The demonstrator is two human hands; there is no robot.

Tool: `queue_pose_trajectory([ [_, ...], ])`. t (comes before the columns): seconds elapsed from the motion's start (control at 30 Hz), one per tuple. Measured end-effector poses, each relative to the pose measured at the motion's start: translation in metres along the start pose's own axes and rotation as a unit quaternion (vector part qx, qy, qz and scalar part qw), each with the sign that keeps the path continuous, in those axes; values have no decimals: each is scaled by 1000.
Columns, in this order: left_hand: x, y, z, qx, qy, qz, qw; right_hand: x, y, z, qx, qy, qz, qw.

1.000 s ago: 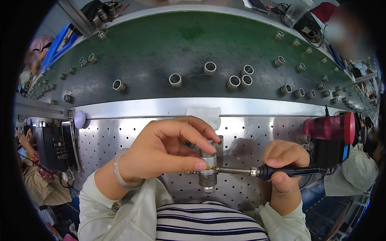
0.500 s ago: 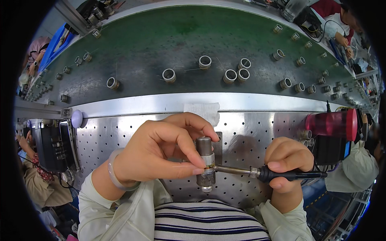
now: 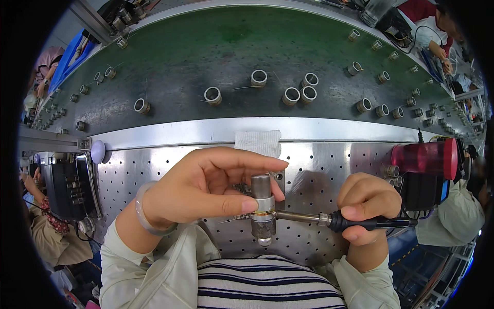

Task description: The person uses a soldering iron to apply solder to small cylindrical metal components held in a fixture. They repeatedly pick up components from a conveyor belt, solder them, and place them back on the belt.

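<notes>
In front of me stands a round metal post (image 3: 261, 185) with a silvery metal ring (image 3: 264, 204) around its middle. My left hand (image 3: 190, 188) has its thumb against the ring's left side and a finger behind it on the right, while the index finger stretches out above the post. A thin wire (image 3: 234, 220) sticks out to the left under the thumb. My right hand (image 3: 369, 201) is closed round the black handle of a soldering iron (image 3: 303, 217). Its tip meets the ring's lower edge, where small coloured wires show.
Perforated metal worktop (image 3: 319, 154) lies beneath. Beyond its edge, a green belt (image 3: 236, 46) carries many metal rings, some with thin wires. A white cloth (image 3: 257, 141) lies at the far edge. At right are a pink container (image 3: 422, 157) and several loose rings (image 3: 392, 171); a black device (image 3: 64, 193) stands left.
My left index finger has lifted off the ring and straightened, and the thumb has shifted slightly up and left. The wire now slants downward. The soldering iron has barely moved.
</notes>
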State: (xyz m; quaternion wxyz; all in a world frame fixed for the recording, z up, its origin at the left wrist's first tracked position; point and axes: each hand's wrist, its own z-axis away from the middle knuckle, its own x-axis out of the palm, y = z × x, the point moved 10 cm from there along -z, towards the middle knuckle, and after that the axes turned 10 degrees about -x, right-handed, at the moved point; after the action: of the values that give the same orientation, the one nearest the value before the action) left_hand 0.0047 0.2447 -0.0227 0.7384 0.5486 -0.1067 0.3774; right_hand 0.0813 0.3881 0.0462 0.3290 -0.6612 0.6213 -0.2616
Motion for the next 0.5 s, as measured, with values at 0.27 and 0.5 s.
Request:
queue_pose_trajectory([
  [0.27,4,3,0,-23,-10,6,1000,2,-2,-1,1,8,12,1000],
  [0.5,-6,-5,-1,-54,-6,5,999,-16,1,9,11,118,-17,993],
])
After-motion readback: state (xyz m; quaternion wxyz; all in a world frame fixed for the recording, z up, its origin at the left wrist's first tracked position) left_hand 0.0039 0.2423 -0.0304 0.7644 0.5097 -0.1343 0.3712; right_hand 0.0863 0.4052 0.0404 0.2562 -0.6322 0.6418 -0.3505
